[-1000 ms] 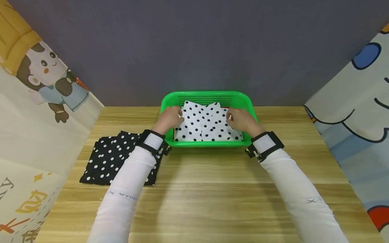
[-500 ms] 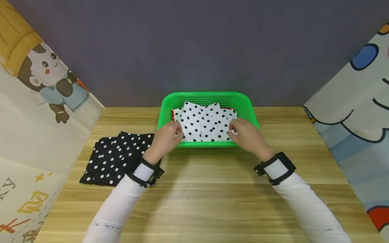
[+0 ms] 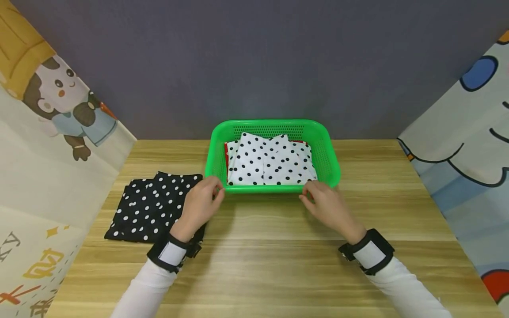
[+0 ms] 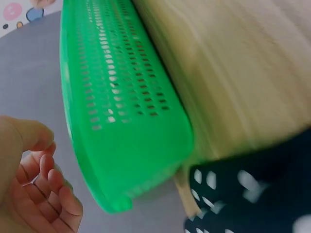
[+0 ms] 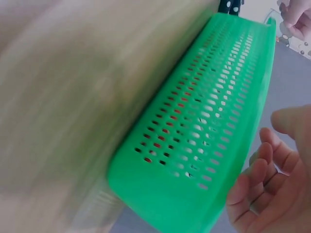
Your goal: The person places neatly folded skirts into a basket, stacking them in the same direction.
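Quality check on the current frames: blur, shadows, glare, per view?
Head: green basket reads clearly, soft shadows and a pale sheen on the tabletop. Left wrist: tabletop and black dotted cloth smeared, probably motion blur. Right wrist: tabletop heavily smeared, basket holes readable.

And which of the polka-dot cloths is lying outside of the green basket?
The black cloth with white dots: it lies on the wooden table, while the white cloth with black dots lies inside the basket.
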Available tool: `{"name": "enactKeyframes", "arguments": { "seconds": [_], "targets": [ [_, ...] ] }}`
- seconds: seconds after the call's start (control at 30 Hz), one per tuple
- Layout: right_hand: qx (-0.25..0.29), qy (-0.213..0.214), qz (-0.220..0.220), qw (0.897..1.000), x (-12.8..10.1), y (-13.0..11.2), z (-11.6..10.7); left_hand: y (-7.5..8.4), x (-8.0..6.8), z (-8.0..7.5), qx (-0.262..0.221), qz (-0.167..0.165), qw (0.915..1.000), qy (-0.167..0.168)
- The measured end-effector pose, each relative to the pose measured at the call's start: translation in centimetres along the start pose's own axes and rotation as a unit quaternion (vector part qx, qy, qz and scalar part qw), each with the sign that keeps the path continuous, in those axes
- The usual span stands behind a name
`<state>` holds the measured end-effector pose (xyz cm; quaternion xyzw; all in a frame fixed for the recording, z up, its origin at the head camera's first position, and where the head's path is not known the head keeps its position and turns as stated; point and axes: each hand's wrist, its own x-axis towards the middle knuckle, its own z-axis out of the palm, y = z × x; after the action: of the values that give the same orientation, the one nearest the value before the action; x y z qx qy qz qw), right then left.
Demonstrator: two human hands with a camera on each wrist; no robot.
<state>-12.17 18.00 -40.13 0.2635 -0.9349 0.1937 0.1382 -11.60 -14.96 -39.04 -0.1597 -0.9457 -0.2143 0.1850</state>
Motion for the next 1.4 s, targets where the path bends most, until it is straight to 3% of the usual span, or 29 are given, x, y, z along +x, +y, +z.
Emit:
{"name": "enactKeyframes", "arguments": {
  "seconds": [0.43,0.8,0.9,1.03,1.27,1.4],
  "targets": [
    [0.01,0.005,-0.028,1.0,-2.0,-0.9,1.9,-5.8,-3.0,-0.7,0.025,-0.088,0.9958,-0.007],
    [-0.003,-0.048,-0.053,0.997,-2.0,-2.5,2.9,-10.3,-4.2,-2.9,0.079,-0.125,0.989,-0.004],
    [0.0,-0.063,-0.06,0.996,-1.9,-3.0,3.3,-11.3,-4.5,-3.4,0.098,-0.14,0.9849,-0.026],
    [0.005,-0.068,-0.074,0.995,-1.8,-3.6,4.0,-12.5,-4.9,-4.2,0.121,-0.165,0.9755,-0.081],
    [0.008,-0.058,-0.101,0.993,-2.1,-4.2,5.1,-14.5,-5.9,-4.1,0.129,-0.209,0.9497,-0.194],
    [0.014,-0.052,-0.107,0.993,-2.3,-4.3,5.4,-14.9,-6.5,-3.7,0.122,-0.217,0.9458,-0.208]
  ]
}}
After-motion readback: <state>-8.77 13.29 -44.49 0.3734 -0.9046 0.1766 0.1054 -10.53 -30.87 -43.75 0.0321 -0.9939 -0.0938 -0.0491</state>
